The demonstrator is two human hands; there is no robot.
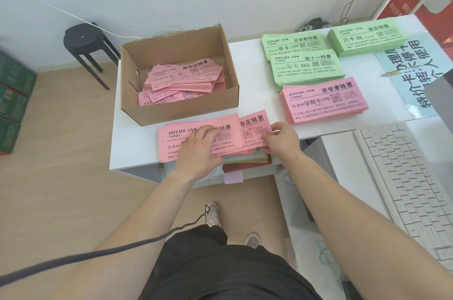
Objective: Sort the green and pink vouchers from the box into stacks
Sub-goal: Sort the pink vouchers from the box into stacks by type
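An open cardboard box (180,113) on the white table holds a loose heap of pink vouchers (186,79). In front of it, at the table's near edge, lies a bundle of pink vouchers (176,137). My left hand (198,150) rests on this bundle with fingers spread over it. My right hand (282,139) pinches the right end of a pink voucher (255,125) that sticks out to the right from under the top sheets. Sorted stacks lie to the right: a pink stack (323,102) and three green stacks (306,68) (293,44) (367,36).
A white keyboard (404,187) lies on a lower desk at the right. A printed sign (416,74) with a pen covers the table's right end. A black stool (85,42) stands on the floor at the left. Papers fill the shelf under the table edge (247,160).
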